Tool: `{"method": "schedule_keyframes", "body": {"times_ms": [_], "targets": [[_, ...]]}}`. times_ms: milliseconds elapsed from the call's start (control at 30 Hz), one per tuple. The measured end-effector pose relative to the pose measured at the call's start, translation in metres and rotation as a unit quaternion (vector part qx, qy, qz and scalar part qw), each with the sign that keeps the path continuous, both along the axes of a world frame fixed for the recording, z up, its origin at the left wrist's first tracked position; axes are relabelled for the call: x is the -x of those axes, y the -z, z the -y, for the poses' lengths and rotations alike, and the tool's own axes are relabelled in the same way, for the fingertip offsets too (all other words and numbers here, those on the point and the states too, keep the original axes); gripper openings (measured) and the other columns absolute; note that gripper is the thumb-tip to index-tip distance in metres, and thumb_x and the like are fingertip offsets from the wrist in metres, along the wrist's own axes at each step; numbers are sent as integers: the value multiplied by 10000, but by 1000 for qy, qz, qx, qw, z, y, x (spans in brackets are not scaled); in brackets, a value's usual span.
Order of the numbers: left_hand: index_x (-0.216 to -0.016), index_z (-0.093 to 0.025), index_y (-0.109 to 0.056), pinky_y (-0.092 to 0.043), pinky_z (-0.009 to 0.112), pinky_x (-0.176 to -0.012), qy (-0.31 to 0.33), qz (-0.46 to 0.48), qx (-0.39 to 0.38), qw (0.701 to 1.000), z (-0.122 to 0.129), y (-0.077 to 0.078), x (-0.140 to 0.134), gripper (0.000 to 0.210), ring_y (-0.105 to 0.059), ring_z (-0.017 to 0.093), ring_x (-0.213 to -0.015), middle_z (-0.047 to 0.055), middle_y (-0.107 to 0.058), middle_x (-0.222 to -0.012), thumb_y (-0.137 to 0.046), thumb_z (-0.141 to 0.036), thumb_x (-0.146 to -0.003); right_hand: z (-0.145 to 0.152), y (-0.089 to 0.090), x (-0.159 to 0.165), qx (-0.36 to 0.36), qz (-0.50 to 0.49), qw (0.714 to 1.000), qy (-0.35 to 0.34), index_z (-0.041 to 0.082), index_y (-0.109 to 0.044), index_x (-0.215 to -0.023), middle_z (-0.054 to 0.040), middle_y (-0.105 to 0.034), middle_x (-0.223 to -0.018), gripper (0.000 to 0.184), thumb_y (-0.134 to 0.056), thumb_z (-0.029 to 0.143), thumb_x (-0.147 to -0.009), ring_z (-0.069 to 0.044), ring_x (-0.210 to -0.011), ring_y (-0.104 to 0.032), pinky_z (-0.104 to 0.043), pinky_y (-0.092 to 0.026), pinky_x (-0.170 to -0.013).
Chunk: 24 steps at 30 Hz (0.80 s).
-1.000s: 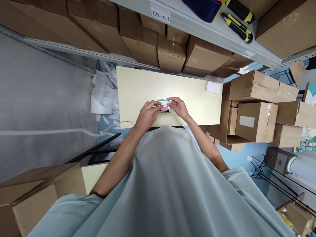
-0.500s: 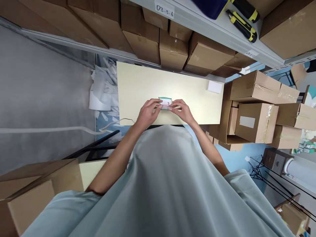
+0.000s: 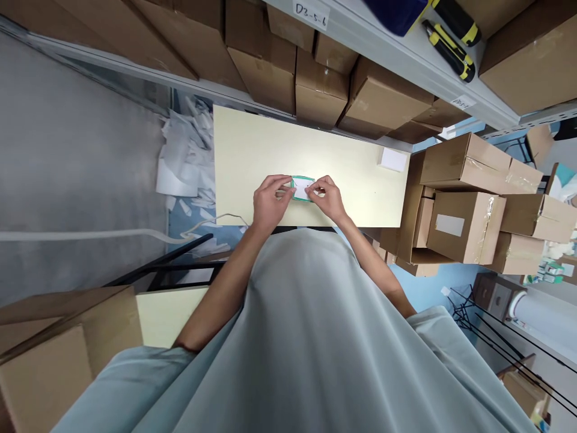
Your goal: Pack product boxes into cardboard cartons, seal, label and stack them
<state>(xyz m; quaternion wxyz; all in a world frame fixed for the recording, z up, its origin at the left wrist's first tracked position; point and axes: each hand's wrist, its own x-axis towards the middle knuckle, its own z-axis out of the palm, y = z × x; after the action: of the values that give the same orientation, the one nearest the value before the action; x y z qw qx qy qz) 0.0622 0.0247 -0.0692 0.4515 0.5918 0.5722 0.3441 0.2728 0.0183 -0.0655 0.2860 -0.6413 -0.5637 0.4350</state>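
Observation:
A small white rectangular piece with green edges (image 3: 301, 187) lies over the pale tabletop (image 3: 252, 144); whether it is a shallow box or a card I cannot tell. My left hand (image 3: 270, 200) is closed at its left side, thumb and fingers gripping that edge. At its right side, my right hand (image 3: 329, 197) is pinched, with fingertips over the lower right corner. Anything thin between those right fingertips is too small to make out. A faint dark mark shows on the white surface near my left fingers.
A white box (image 3: 393, 159) sits at the table's right end. Cardboard boxes (image 3: 466, 225) are stacked to the right, and more (image 3: 322, 90) line the shelf behind. Cutter knives (image 3: 451, 51) lie on the upper shelf. White scraps (image 3: 184, 156) and a cable (image 3: 130, 233) are at left.
The reddish thin line across the white piece no longer shows. More of its white face and green border is visible. My right fingers have curled into a tighter pinch.

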Motion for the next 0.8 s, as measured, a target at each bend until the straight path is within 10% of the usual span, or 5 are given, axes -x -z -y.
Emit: {"method": "schedule_keyframes", "body": {"times_ms": [800], "targets": [[-1169,-257,-876,-682,378,-963,68,-41,6,997,-14,-2,7,282,-757,189,-933,69,-732,-1314,-645,-279,-1009,-9,-12,-6,-24,25,997,-62,270,-830,-1243,-62,-673,-1143,358,-590,529,-1184,-193,-989,-692,-317,-624,-911]]}}
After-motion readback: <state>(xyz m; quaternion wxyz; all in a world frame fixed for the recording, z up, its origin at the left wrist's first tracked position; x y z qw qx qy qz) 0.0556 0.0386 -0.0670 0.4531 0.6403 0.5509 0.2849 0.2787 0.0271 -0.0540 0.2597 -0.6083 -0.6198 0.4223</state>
